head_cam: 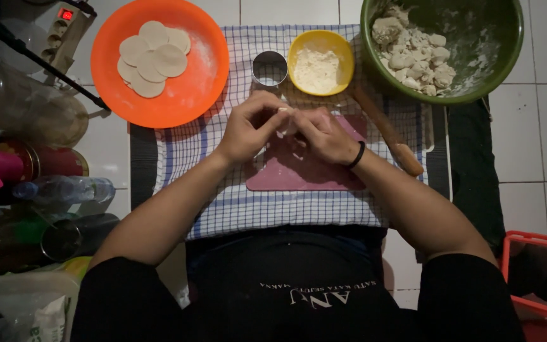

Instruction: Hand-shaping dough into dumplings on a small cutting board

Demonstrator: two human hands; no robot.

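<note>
**Two hands pinch a small piece of dough over a pink board**

At far left, a round orange plastic plate (185, 95) dusted with flour holds a stack of flat, pale dough discs (153, 57). Beside it, on a blue-and-white checked cloth (223, 202) spread over the tiled floor, stands a small round metal cutter ring (269, 68), and next to that a yellow bowl of white flour (321, 61). In the centre, the person's left hand (251, 126) and right hand (324, 136), the latter with a black band at the wrist, meet above a flat pink cutting board (299, 171); both grips are closed, fingertips pinching a small pale lump of dough (284, 120) held between them just over the board. A wooden rolling pin (387, 130) lies slanted at the board's right edge. At upper right, a large green bowl (501, 57) carries rough chunks of dough (413, 54).
</note>
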